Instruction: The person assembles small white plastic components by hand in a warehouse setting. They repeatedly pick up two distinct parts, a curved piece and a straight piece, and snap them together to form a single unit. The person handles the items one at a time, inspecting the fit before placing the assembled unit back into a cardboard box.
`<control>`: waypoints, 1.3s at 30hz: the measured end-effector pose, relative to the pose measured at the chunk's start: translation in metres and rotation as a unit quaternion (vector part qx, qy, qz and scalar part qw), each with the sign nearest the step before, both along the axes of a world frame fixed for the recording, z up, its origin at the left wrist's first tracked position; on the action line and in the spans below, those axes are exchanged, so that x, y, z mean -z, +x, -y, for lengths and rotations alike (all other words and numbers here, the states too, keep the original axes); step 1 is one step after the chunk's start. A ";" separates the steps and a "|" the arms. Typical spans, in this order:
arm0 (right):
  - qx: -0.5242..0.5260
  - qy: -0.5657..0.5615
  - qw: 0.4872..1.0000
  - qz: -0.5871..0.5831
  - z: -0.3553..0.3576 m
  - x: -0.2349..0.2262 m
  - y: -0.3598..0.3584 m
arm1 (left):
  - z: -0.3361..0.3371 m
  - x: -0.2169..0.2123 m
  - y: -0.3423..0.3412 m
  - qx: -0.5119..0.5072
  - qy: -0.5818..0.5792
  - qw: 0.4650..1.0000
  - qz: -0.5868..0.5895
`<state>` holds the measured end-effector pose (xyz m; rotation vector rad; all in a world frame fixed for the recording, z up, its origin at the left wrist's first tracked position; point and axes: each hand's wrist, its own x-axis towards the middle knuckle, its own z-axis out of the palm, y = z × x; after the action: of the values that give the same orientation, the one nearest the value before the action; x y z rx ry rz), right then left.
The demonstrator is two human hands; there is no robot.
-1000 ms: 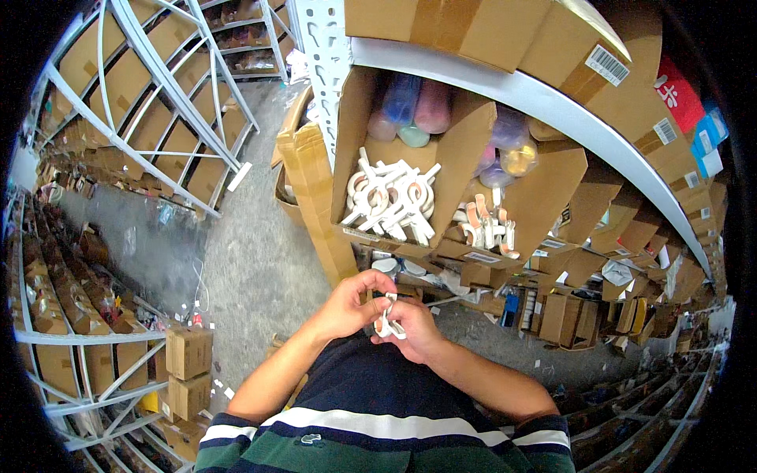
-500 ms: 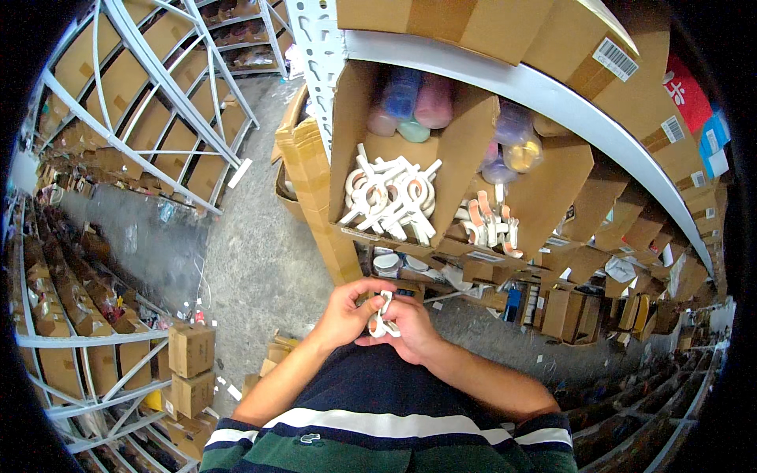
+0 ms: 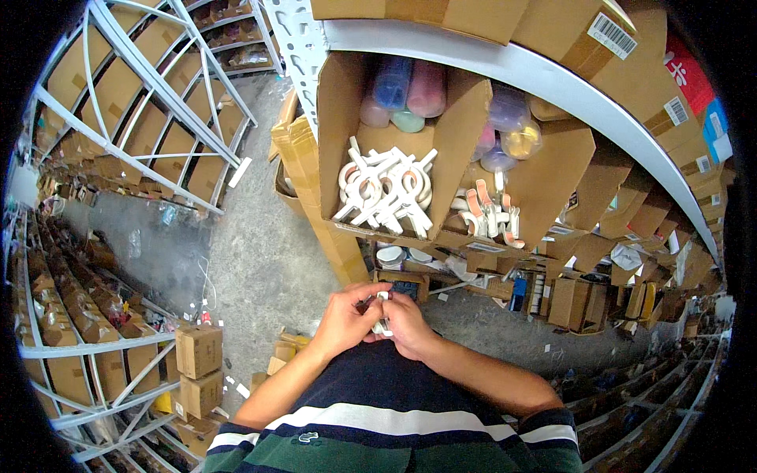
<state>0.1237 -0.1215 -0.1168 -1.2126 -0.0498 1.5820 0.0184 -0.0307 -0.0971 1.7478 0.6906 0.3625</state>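
White clip (image 3: 382,326), mostly hidden, sits between left grip (image 3: 344,321) and right grip (image 3: 404,325), both pinching it; likely light, stiff, slightly slippery plastic, best held by its handles. Ahead of both grips, similar white clips (image 3: 386,191) lie in an open carton (image 3: 460,140)

white barcode labels (image 3: 612,35) sit on cardboard boxes (image 3: 552,30).

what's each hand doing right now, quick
Left hand: closed, fingers pinching a small white clip.
Right hand: closed on the same small white clip.
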 end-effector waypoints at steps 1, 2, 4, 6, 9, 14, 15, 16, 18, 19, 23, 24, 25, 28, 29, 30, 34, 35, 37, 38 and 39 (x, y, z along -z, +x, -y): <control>0.003 0.000 1.000 -0.006 0.000 -0.003 0.000 | 0.000 0.002 0.000 -0.008 -0.018 1.000 0.001; 0.006 0.000 1.000 -0.013 -0.001 -0.007 -0.002 | -0.001 0.006 0.000 -0.015 -0.036 0.999 0.002; 0.001 0.009 1.000 -0.014 0.000 -0.007 -0.001 | -0.001 0.007 0.000 -0.020 -0.051 0.998 0.003; -0.017 0.027 0.999 -0.006 0.003 -0.004 0.001 | -0.001 0.006 -0.001 -0.016 -0.047 0.999 -0.001; -0.011 0.033 0.999 -0.015 0.004 -0.004 0.001 | 0.005 0.004 -0.001 -0.038 -0.047 0.998 -0.003; -0.021 0.034 0.999 -0.001 0.005 -0.004 0.002 | 0.006 0.002 -0.002 -0.044 -0.061 0.997 -0.005; -0.024 0.033 0.999 0.005 0.005 -0.003 0.002 | 0.005 0.002 -0.002 -0.040 -0.066 0.997 -0.009; -0.024 0.034 0.999 0.006 0.006 -0.003 0.003 | 0.004 0.001 -0.002 -0.040 -0.081 0.996 -0.012; -0.025 0.038 0.999 0.010 0.006 -0.004 0.003 | 0.003 -0.002 -0.002 -0.038 -0.112 0.993 -0.020; -0.027 0.031 0.999 0.009 0.006 -0.004 0.003 | 0.002 -0.002 -0.002 -0.038 -0.124 0.991 -0.016; -0.030 0.020 0.999 0.002 0.005 -0.004 0.001 | 0.000 0.002 -0.004 -0.035 -0.149 0.988 -0.006; -0.030 0.020 0.999 0.000 0.005 -0.002 0.001 | 0.001 0.004 -0.005 -0.035 -0.151 0.988 -0.005; -0.031 0.017 0.999 0.000 0.005 -0.001 0.001 | 0.001 0.006 -0.005 -0.031 -0.136 0.990 -0.004; -0.029 0.010 1.000 -0.004 0.005 0.001 0.002 | 0.000 0.012 -0.005 -0.027 -0.127 0.992 -0.006; -0.027 0.009 1.000 -0.010 0.005 0.003 0.002 | 0.000 0.015 -0.005 -0.029 -0.149 0.988 -0.012; -0.024 0.007 1.000 -0.017 0.004 0.004 0.001 | -0.001 0.018 -0.005 -0.031 -0.170 0.985 -0.017; -0.045 0.005 0.999 -0.013 0.004 0.010 0.001 | 0.002 0.022 -0.009 -0.031 -0.170 0.985 -0.016; -0.052 0.004 0.999 -0.011 0.004 0.011 0.001 | 0.001 0.018 -0.011 -0.028 -0.167 0.985 -0.021; -0.066 0.000 0.998 0.005 0.003 0.008 -0.001 | -0.001 0.010 -0.014 -0.010 -0.142 0.990 -0.021; -0.073 -0.004 0.997 0.020 0.003 0.004 -0.001 | -0.003 0.006 -0.015 0.004 -0.119 0.993 -0.014; -0.081 -0.007 0.996 0.035 0.002 0.001 -0.003 | -0.005 0.004 -0.017 0.017 -0.096 0.995 -0.008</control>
<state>0.1208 -0.1237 -0.1181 -1.3015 -0.1875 1.6813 0.0012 -0.0257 -0.1011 1.5800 0.6840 0.2497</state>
